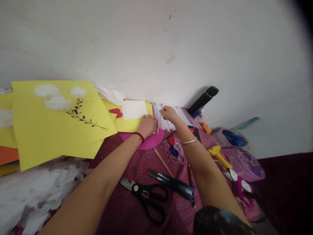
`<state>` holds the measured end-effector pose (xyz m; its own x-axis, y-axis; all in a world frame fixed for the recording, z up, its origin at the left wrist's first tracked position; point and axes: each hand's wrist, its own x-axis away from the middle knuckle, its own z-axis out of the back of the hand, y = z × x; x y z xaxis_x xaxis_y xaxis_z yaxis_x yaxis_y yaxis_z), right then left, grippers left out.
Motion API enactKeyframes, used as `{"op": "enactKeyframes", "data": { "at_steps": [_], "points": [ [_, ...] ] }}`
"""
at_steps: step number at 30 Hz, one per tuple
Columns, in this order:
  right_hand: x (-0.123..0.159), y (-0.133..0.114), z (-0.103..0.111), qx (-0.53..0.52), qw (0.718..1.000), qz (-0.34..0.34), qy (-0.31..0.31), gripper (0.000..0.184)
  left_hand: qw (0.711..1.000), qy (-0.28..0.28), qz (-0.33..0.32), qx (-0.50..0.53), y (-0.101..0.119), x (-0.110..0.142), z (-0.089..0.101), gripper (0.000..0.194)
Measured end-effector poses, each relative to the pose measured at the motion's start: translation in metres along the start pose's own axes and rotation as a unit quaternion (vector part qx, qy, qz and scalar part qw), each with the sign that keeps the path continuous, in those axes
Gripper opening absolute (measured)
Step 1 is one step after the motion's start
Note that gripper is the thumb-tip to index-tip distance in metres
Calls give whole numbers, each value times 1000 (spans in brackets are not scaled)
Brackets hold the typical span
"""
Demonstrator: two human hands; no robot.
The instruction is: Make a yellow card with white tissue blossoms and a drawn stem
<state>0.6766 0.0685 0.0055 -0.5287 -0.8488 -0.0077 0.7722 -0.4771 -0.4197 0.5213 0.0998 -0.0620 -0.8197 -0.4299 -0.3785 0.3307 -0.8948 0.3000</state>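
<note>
My left hand (147,126) lies over the right edge of a yellow sheet (128,125), its fingers slightly apart and reaching toward a pile of translucent white sticks (179,117) that look like glue sticks. My right hand (168,113) is closed in a pinch above that pile, and one glue stick (159,124) hangs down from its fingertips. A blank white paper (134,109) and small red paper pieces (115,112) rest on the yellow sheet. Under my left wrist is a magenta paper (151,141) with a rounded edge.
Black scissors (146,194), a box cutter (172,184) and a thin wooden stick (163,161) lie in front. On the right are a yellow glue gun (218,156) and a pink tub (244,163). A yellow painted sheet (58,130) and white scraps (41,192) lie left; a wall (146,49) stands behind.
</note>
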Motion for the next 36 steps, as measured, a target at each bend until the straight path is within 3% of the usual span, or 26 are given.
{"op": "enactKeyframes", "data": {
  "at_steps": [4,7,11,17,27,36],
  "points": [
    [2,0,-15,40,999,-13,6,24,1000,-14,26,-9,-7,-4,-1,29],
    [11,-4,-26,40,999,-7,-1,38,999,-15,35,-8,-11,-6,-1,49],
    [35,-14,-42,28,999,17,-16,41,999,-18,39,7,-12,-5,0,66],
    [56,-19,-56,19,999,22,-16,50,997,-15,81,9,-10,-8,2,53],
    [58,-15,-63,5,999,38,-27,46,991,17,127,-42,-2,-5,2,30],
    [55,3,-50,64,997,21,37,55,992,19,107,-60,-2,-3,-3,47]
  ]
}}
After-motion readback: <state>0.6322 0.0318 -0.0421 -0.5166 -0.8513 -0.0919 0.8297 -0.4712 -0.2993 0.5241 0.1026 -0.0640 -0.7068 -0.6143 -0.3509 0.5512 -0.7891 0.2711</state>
